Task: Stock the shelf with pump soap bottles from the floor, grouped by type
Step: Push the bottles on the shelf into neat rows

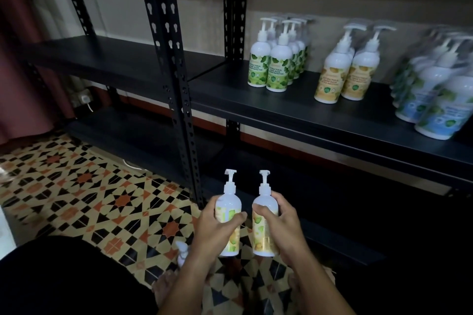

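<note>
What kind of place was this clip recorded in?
Probably a small stockroom or shop corner, possibly within a home. Black slotted-steel shelving holds pump soap bottles grouped by label colour, above a patterned tile floor, with a curtain at the left.

green-label bottles [276, 69]: "antibacterial hand wash"
</note>
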`<state>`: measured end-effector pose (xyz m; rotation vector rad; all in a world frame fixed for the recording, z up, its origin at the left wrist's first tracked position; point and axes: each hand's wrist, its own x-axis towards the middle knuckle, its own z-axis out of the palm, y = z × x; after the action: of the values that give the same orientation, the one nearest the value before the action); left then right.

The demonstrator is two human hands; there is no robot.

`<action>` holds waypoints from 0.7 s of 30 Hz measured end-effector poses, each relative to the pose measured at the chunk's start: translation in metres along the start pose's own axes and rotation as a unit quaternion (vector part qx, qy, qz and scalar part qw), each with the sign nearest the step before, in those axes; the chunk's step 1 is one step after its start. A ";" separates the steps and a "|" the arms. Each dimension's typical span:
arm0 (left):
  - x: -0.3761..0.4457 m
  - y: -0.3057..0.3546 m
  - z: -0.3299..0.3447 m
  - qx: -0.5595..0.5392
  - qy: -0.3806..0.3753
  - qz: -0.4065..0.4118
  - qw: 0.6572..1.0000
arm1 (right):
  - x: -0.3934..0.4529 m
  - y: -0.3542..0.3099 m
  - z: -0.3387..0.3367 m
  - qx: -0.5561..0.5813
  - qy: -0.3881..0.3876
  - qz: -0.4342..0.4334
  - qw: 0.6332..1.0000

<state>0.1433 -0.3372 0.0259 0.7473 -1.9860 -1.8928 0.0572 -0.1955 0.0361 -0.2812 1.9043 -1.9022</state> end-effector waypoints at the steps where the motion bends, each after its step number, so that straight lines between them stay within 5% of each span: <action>1: 0.000 0.000 0.000 -0.006 -0.005 0.001 1.000 | 0.001 0.001 0.000 0.002 0.003 0.000 1.000; 14: 0.000 0.000 0.001 -0.072 -0.011 0.010 0.997 | 0.009 0.007 -0.004 0.024 0.083 -0.026 0.996; 21: 0.003 -0.002 0.000 -0.120 -0.054 -0.006 0.991 | 0.010 0.010 -0.005 0.054 0.066 -0.037 0.996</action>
<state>0.1411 -0.3390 0.0231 0.6033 -1.7723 -2.1714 0.0476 -0.1946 0.0245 -0.2005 1.8893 -2.1117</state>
